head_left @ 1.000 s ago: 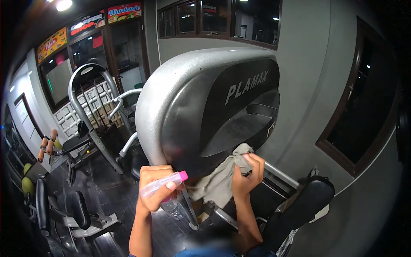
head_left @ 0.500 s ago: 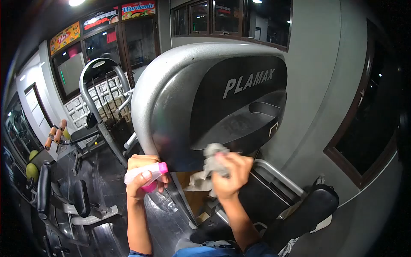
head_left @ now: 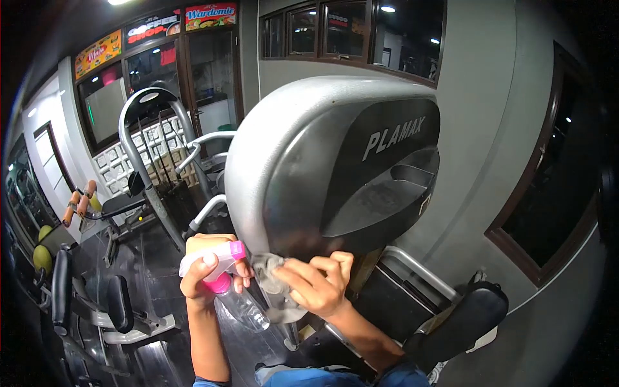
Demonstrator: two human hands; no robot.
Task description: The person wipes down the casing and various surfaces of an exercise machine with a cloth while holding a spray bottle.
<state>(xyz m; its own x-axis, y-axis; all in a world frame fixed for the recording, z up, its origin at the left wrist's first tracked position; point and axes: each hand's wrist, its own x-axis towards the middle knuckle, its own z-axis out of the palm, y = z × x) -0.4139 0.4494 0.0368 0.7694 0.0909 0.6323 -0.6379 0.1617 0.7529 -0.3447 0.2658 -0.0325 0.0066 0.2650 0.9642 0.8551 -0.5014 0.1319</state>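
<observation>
My left hand is closed around the neck of a clear spray bottle with a pink and white trigger head, its nozzle pointing right. In my right hand is a crumpled grey cloth, pressed by the fingers against the lower left edge of a large silver and black machine cover marked PLAMAX. Part of the cloth hangs below the fingers. The cover has a recessed tray in its dark panel.
A padded black seat and a grey metal frame bar stand at the lower right. To the left are a cable machine and a black padded bench on dark flooring. A brown-framed window is behind.
My right hand has moved left and down with the cloth, from below the dark panel to the cover's lower left edge. The view has shifted, so the cover appears further right.
</observation>
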